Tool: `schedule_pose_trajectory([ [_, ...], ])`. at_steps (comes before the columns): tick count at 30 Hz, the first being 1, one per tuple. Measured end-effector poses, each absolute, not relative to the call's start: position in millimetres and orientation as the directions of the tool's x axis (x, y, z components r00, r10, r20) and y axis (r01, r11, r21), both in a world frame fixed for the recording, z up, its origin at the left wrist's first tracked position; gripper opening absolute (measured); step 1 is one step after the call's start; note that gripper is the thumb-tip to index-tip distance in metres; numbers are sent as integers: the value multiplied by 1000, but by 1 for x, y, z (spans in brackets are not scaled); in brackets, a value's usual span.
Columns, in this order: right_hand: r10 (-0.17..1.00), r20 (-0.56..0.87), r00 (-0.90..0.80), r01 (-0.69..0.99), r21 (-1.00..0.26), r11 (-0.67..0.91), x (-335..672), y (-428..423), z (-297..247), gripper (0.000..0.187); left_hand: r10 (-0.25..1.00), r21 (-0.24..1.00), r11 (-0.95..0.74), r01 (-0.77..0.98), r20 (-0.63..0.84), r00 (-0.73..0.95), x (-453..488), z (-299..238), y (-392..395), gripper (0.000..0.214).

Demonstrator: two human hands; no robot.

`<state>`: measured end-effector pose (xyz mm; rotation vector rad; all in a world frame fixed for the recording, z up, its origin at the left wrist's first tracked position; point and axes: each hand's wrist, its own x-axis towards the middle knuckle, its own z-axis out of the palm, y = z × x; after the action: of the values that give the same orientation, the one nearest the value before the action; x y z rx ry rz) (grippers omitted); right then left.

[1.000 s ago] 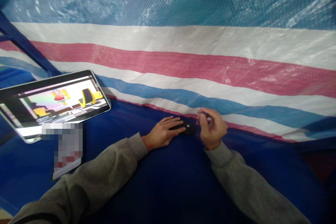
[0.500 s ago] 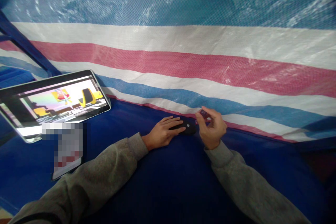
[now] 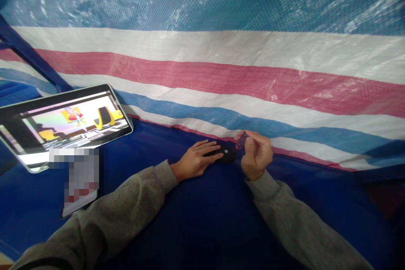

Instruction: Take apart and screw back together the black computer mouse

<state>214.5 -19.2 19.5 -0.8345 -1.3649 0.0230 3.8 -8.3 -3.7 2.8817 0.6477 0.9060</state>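
My left hand (image 3: pixel 200 158) lies with its fingers stretched out over the left part of a small, flat black object (image 3: pixel 226 154). This object rests on the blue surface and has a pale round dot on top; its exact kind is unclear. Just to its right, my right hand (image 3: pixel 257 156) is raised, with thumb and fingers closed on a small purple, partly see-through piece (image 3: pixel 242 140). The piece slants down to the left and its lower end looks reddish, close to the black object's right edge. Whether they touch, I cannot tell.
A lit screen (image 3: pixel 76 120) leans at the left on the blue surface (image 3: pixel 196 219). In front of it lies a phone-like device (image 3: pixel 81 198), partly blurred out. A striped tarpaulin (image 3: pixel 202 78) hangs right behind my hands, and a blue frame bar (image 3: pixel 38 59) runs at the left.
My right thumb has shifted back to the right, and more of the purple piece shows, now slanting down toward the black object. My left hand has stayed in place.
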Motion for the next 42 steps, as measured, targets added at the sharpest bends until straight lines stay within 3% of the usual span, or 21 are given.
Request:
schedule_pose_trajectory([
  [14, 413, 875, 254, 444, -484, 754, 216, -19, 18, 22, 409, 174, -910, 377, 533, 741, 4, -5, -9, 36],
  [21, 442, 874, 204, 459, -484, 745, 214, -21, 31, 24, 412, 167, -907, 386, 533, 739, 4, -3, -9, 35],
  [27, 348, 916, 198, 591, -395, 703, 220, -16, 39, 18, 412, 166, -907, 386, 530, 741, 4, -4, -9, 36],
  [32, 377, 905, 196, 556, -419, 718, 226, -15, 42, 12, 408, 168, -910, 379, 519, 751, 3, -5, -8, 37],
  [36, 410, 896, 171, 522, -435, 734, 224, -19, 46, 16, 418, 173, -906, 386, 507, 754, 4, -4, -8, 37],
  [42, 338, 926, 165, 587, -368, 721, 222, -19, 49, 21, 410, 170, -909, 380, 526, 745, 4, -3, -9, 36],
])
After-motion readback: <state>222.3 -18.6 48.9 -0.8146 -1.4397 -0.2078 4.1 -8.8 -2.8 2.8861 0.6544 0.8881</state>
